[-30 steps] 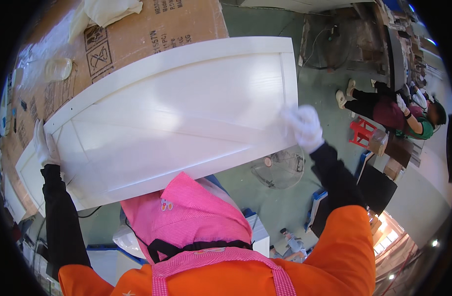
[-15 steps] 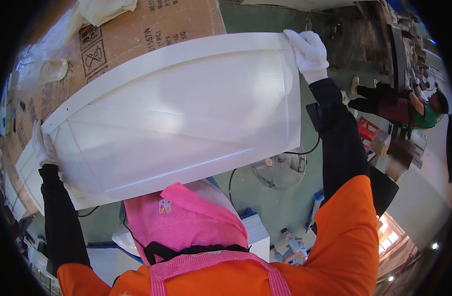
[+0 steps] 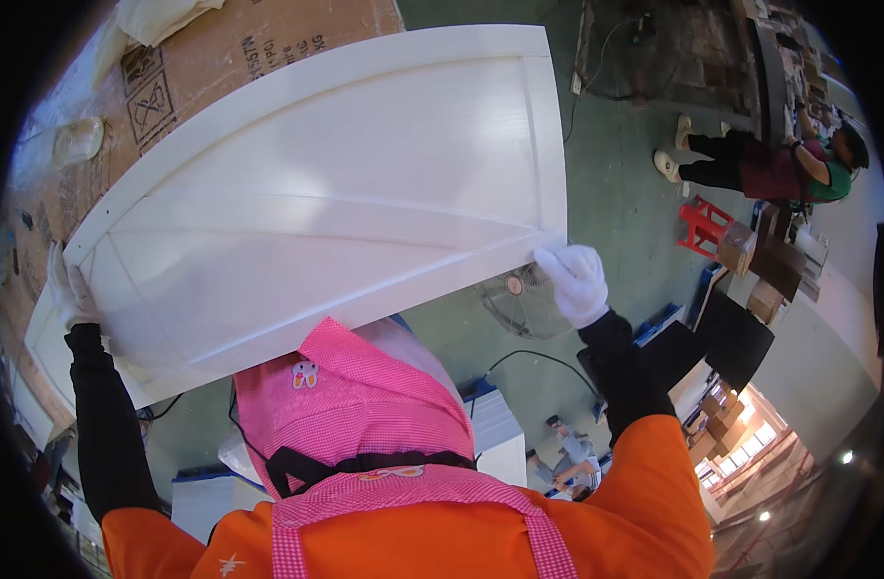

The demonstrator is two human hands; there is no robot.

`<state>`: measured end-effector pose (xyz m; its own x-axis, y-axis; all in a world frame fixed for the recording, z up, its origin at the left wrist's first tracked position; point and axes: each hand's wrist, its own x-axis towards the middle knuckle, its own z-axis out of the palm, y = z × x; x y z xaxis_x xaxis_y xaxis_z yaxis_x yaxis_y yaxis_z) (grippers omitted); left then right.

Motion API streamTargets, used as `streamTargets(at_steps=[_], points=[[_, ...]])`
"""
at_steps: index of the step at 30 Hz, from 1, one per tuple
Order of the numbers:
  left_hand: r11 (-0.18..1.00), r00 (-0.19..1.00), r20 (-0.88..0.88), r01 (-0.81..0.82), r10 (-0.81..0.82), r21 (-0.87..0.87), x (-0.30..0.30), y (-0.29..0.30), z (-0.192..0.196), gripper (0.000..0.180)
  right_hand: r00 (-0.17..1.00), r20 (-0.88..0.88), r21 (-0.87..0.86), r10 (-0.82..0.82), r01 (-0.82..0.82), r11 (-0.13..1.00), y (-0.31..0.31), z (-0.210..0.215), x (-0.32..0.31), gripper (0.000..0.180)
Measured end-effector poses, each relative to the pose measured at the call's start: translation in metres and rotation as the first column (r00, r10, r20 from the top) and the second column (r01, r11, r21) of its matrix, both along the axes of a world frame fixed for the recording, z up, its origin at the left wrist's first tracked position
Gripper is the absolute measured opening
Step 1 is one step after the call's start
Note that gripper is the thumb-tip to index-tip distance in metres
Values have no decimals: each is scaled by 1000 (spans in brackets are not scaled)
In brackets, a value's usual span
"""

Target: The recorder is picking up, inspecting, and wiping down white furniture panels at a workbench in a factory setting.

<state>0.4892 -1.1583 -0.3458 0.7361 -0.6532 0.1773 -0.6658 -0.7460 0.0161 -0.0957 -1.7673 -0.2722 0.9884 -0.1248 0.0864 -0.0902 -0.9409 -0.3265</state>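
Right hand (image 3: 575, 282), white-gloved, grips the near right corner of the white panel (image 3: 316, 193). Left hand (image 3: 68, 294), also gloved, holds the panel's left end, fingers curled on the edge. Panel is up in the air, spanning both hands above a cardboard-covered table (image 3: 220, 48) and green floor (image 3: 615, 145). Best handled level, with both grips firm at the edges so it doesn't twist or tip. Pink apron (image 3: 365, 425) blocks the panel's near edge. Floor fan (image 3: 519, 299) is partly hidden behind panel and hand. A seated person (image 3: 779, 164) at far right is small and hard to make out.
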Motion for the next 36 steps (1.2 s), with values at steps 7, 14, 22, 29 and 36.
streamTargets(at_steps=[7,14,22,29,36], points=[[1000,1000,0,-16,16,-6,-7,-13,5,52,990,49,-186,-134,141,972,-6,-2,73,43],[1000,1000,27,-5,4,18,-2,-6,1,51,974,33,-330,-223,221,918,-78,-4,187,34],[1000,1000,17,-26,26,-5,-4,-4,1,51,903,-293,-534,-314,118,837,-59,18,232,18],[999,999,35,-12,13,-35,-4,-7,0,51,823,-414,-686,-389,-1,728,-46,15,253,12],[997,1000,17,-10,12,-80,-5,-13,1,51,715,-483,-695,-506,39,718,-14,15,195,13]])
